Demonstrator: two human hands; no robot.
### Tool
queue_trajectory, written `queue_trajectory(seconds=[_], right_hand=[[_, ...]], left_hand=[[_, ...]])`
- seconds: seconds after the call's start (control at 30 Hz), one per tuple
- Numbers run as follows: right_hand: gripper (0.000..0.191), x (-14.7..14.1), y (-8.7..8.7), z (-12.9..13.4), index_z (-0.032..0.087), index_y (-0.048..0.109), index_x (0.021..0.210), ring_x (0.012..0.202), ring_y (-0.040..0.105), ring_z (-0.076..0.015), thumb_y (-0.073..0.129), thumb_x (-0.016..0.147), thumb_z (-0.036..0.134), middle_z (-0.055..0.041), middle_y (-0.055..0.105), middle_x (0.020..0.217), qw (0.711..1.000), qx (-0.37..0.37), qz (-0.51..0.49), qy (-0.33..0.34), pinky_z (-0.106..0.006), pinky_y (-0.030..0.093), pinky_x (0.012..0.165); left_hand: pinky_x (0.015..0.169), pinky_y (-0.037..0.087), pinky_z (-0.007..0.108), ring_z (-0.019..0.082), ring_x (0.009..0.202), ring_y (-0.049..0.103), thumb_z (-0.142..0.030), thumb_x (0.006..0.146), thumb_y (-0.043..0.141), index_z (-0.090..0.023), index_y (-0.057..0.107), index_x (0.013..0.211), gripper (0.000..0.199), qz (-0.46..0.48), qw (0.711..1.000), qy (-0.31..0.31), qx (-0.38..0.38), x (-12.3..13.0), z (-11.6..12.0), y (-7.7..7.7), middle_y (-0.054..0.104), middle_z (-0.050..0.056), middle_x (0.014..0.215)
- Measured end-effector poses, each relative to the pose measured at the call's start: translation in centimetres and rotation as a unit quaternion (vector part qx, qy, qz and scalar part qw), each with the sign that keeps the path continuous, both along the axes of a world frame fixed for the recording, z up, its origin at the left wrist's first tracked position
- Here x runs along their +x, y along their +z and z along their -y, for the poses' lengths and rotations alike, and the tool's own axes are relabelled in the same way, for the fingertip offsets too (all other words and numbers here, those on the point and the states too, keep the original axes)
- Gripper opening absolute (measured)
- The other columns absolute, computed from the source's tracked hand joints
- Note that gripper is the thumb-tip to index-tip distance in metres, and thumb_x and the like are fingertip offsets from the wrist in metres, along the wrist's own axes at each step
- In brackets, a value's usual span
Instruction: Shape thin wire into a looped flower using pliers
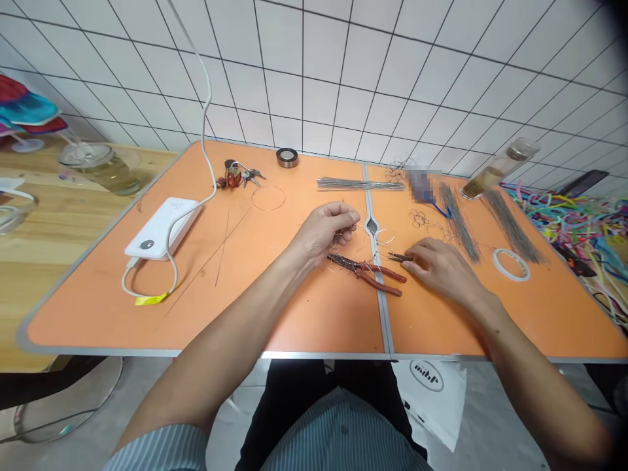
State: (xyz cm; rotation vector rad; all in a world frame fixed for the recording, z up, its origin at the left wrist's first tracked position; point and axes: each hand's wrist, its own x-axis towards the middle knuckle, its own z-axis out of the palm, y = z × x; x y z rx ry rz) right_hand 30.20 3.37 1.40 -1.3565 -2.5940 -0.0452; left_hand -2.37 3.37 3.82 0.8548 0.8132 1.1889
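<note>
Left-hand fingers [343, 212] pinched on thin wire [357, 227]

Below the front edge of the orange folding table [206, 314], a white paper bag [432, 399] bears a round logo [426, 375] with letters that look like "mihr". On the table, the white power bank's [161, 229] dark badge and the yellow cable tag [151, 299] are too small to read.

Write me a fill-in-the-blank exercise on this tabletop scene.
The red-handled steel pliers lie ____ the left hand and the right hand.
The flat white power bank has a white ____ attached.
The metal-rimmed folding tabletop is ____ in colour.
Missing words: between; cable; orange.
</note>
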Motion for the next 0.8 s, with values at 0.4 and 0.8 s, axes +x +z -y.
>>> queue_trajectory(seconds=[0.4, 0.8], right_hand=[[0.026, -12.3, 6.5, -0.9, 0.018, 0.078, 0.093, 0.075, 0.061, -0.0173, 0.071, 0.095, 0.043, -0.0029, 0.075, 0.084, 0.926, -0.177, -0.332, -0.031, -0.032, 0.043, 0.066], [0.014, -11.3, 4.3, -0.5, 0.019, 0.071, 0.082, 0.069, 0.052, -0.0149, 0.067, 0.091, 0.030, 0.0012, 0.062, 0.072, 0.907, -0.163, -0.389, -0.011, -0.032, 0.038, 0.064]], left_hand=[[0.054, 0.045, 0.019, 0.006, 0.054, 0.057, -0.030, 0.081, 0.086, -0.016, 0.068, 0.079, 0.023, -0.077, 0.997, -0.018, 0.020, 0.9, 0.4, -0.5, 0.064, -0.002, 0.070], [0.048, 0.041, 0.019, 0.006, 0.051, 0.056, -0.027, 0.080, 0.083, -0.017, 0.067, 0.079, 0.019, -0.087, 0.996, -0.010, 0.005, 1.6, 0.6, -0.8, 0.064, -0.002, 0.070]])
